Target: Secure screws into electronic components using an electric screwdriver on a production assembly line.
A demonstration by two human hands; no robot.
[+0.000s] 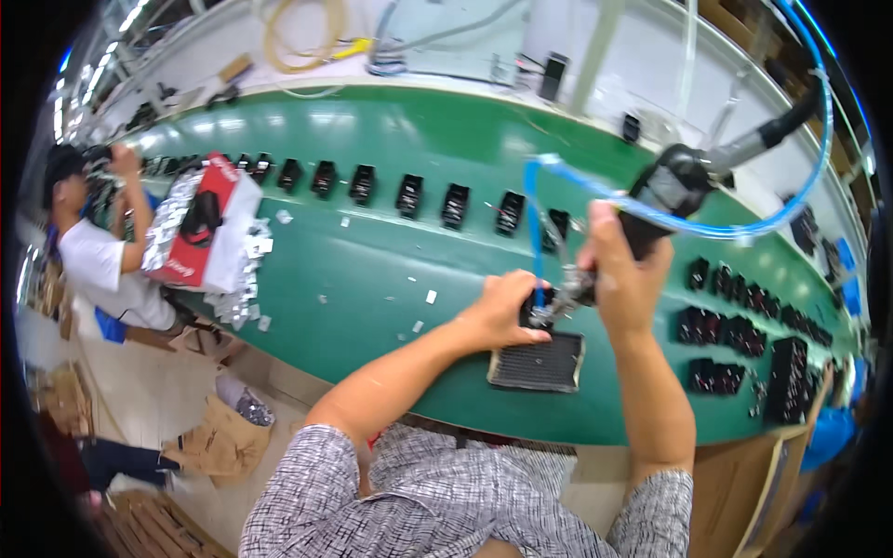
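Observation:
In my right hand is a black power screwdriver, tilted, its metal tip end pointing down toward my left hand. A clear blue hose loops from the far right to the tool's tip. My left hand is closed around a small black part, right under the tip; fingers and tool hide much of it. Directly below lies a dark ribbed pad on the green table.
A row of small black parts runs along the table's far side. More black parts stand in groups at the right. At the left are a red and white box, silvery pieces and a co-worker. White scraps dot the table.

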